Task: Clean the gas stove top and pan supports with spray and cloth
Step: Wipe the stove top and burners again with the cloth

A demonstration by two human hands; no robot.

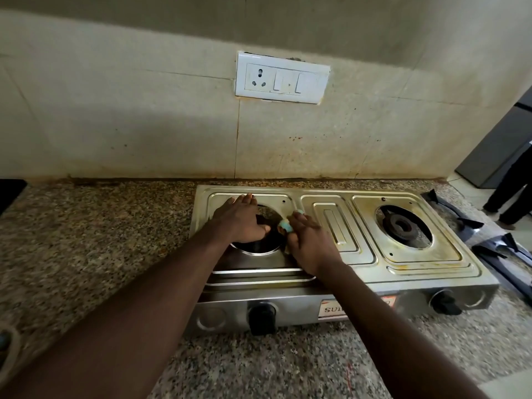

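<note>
A two-burner steel gas stove [408, 269] sits on a speckled granite counter, its top stained yellow-brown. My left hand [240, 218] lies flat, fingers together, over the left burner opening [260, 244]. My right hand [309, 241] presses a small light-blue cloth [285, 225] against the right rim of that opening; most of the cloth is hidden under the fingers. The right burner [401, 226] is bare, with no support on it. Black pan supports [472, 223] lie on the counter to the right of the stove.
Two black knobs [262, 318] are on the stove's front panel. A white socket plate [282, 78] is on the stained wall behind. A person's legs [515, 191] stand at the far right by a dark appliance. Granite counter [100, 240] stretches left of the stove.
</note>
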